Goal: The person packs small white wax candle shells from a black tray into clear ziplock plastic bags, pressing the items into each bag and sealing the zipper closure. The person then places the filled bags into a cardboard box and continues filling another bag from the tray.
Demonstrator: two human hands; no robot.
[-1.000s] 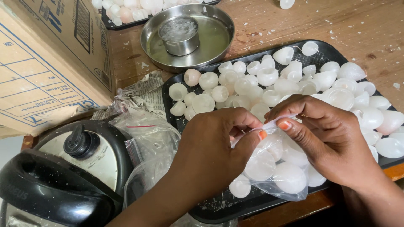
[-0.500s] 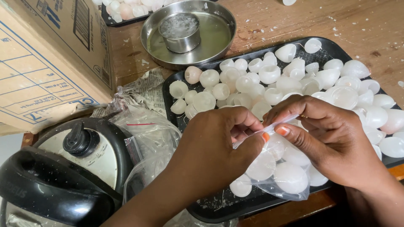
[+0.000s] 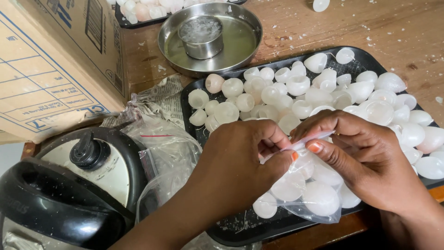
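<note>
Two bare hands meet over a black tray (image 3: 194, 99) on a worn wooden counter (image 3: 393, 28), pinching the mouth of a small clear plastic bag (image 3: 310, 194). The left hand (image 3: 236, 171) has thumb and forefinger closed on the bag's upper edge; the right hand (image 3: 365, 162), its thumbnail painted orange, is closed on the same edge from the other side, so that the strip of plastic runs taut between the two grips. The bag hangs just over the near rim of the tray, and its weight pulls it down from the fingers. Inside it sit several white, rounded, shell-like pieces (image 3: 319, 196), of the same kind as the many pale domed pieces (image 3: 296, 85) heaped across the tray behind the hands, which suggests that the bag is held over the tray so anything dropped lands back among the rest.

Beyond the tray stands a round steel dish (image 3: 240, 41) with a small steel cup (image 3: 201, 37) in its middle, holding something pale and crumbly. A second dark tray (image 3: 138, 21) of similar pieces shows at the top edge. To the left leans a cardboard box (image 3: 51, 69), and below it is a black-lidded cooker (image 3: 69, 185) with crumpled plastic bags (image 3: 166, 148) and a scrap of newspaper (image 3: 162, 95) beside it. White flakes dot the scuffed counter. The room beyond is out of view.
</note>
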